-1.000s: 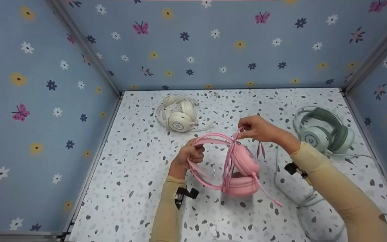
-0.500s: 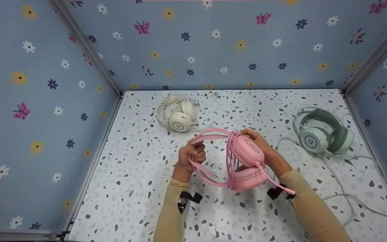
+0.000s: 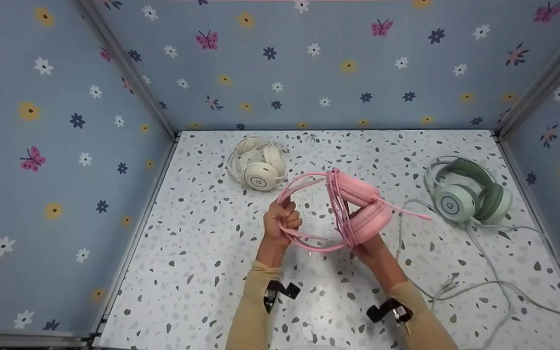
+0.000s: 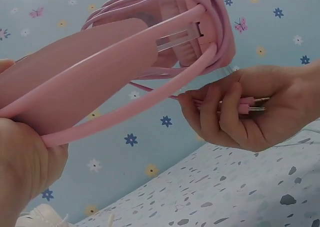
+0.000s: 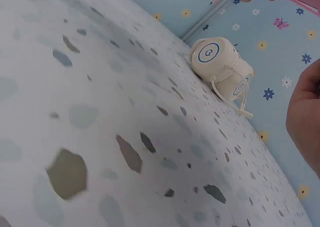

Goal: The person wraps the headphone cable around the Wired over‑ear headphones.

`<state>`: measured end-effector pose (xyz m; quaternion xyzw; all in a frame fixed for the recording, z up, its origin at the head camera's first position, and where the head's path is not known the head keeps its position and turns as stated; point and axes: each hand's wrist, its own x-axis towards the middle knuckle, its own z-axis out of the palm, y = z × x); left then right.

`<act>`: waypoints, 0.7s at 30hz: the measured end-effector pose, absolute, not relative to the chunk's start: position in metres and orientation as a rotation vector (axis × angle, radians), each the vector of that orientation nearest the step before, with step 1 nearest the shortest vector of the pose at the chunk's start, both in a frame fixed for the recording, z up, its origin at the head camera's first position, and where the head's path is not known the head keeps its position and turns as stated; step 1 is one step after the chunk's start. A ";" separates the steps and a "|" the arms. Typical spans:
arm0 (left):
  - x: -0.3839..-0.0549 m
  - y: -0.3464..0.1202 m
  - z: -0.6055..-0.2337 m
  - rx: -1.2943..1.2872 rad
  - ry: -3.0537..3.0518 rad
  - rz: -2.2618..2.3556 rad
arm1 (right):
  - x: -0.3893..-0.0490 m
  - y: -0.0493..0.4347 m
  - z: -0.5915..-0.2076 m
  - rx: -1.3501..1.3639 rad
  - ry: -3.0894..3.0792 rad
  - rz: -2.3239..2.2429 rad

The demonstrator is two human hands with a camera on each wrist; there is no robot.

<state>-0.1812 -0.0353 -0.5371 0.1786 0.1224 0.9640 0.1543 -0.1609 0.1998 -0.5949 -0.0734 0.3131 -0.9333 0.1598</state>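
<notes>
A pink headset (image 3: 371,223) with a thin boom microphone (image 3: 409,212) is held above the table, its ear cups to the right. My left hand (image 3: 283,222) grips the headband. Several turns of pink cable (image 3: 339,206) wrap round the headset beside the ear cups. My right hand (image 3: 370,250) is below the near ear cup, its fingers mostly hidden in the head view. In the left wrist view its curled fingers hold the cable's end, with the metal-tipped plugs (image 4: 246,107) lying against the palm. The right wrist view shows just part of this hand.
A cream headset (image 3: 262,176) with coiled cable lies at the back left of the speckled table (image 3: 187,272). At the right lies a pale green headset (image 3: 457,201); its loose cable (image 3: 491,265) trails toward the front right. Flower-patterned walls (image 3: 299,68) enclose the back and sides.
My right hand has come down from the top of the cable wraps, round the far side, to below the headset. The headset has tilted and risen slightly, its microphone swinging up. The left hand keeps its grip.
</notes>
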 end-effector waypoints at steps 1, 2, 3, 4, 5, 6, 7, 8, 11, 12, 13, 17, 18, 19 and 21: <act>-0.181 -0.035 -0.537 0.477 0.365 2.795 | -0.153 0.194 -0.579 -0.118 0.898 -2.689; -0.181 -0.034 -0.537 0.447 0.394 2.827 | -0.150 0.190 -0.578 0.016 0.958 -2.705; -0.180 -0.034 -0.537 0.402 0.434 2.861 | -0.147 0.188 -0.581 0.199 0.963 -2.743; -0.180 -0.033 -0.538 0.367 0.482 2.890 | -0.143 0.185 -0.578 0.249 0.978 -2.760; -0.179 -0.032 -0.539 0.324 0.536 2.917 | -0.140 0.183 -0.575 0.299 0.993 -2.776; -0.178 -0.031 -0.540 0.285 0.602 2.942 | -0.136 0.181 -0.571 0.331 0.989 -2.796; -0.176 -0.031 -0.542 0.251 0.675 2.964 | -0.132 0.178 -0.567 0.348 0.985 -2.807; -0.175 -0.030 -0.543 0.221 0.742 2.983 | -0.129 0.177 -0.564 0.349 0.970 -2.818; -0.171 -0.027 -0.547 0.159 0.897 3.022 | -0.120 0.175 -0.554 0.288 0.957 -2.846; -0.170 -0.025 -0.549 0.151 0.944 3.027 | -0.117 0.175 -0.550 0.258 0.976 -2.849; -0.169 -0.023 -0.550 0.147 0.991 3.031 | -0.114 0.175 -0.546 0.226 1.008 -2.848; -0.160 -0.016 -0.555 0.111 1.219 2.998 | -0.107 0.173 -0.533 0.152 1.224 -2.840; -0.158 -0.014 -0.557 0.100 1.281 2.981 | -0.106 0.172 -0.530 0.176 1.302 -2.829; -0.155 -0.012 -0.559 0.085 1.336 2.963 | -0.107 0.171 -0.528 0.210 1.380 -2.816; -0.150 -0.010 -0.564 0.068 1.417 2.923 | -0.109 0.169 -0.526 0.313 1.524 -2.777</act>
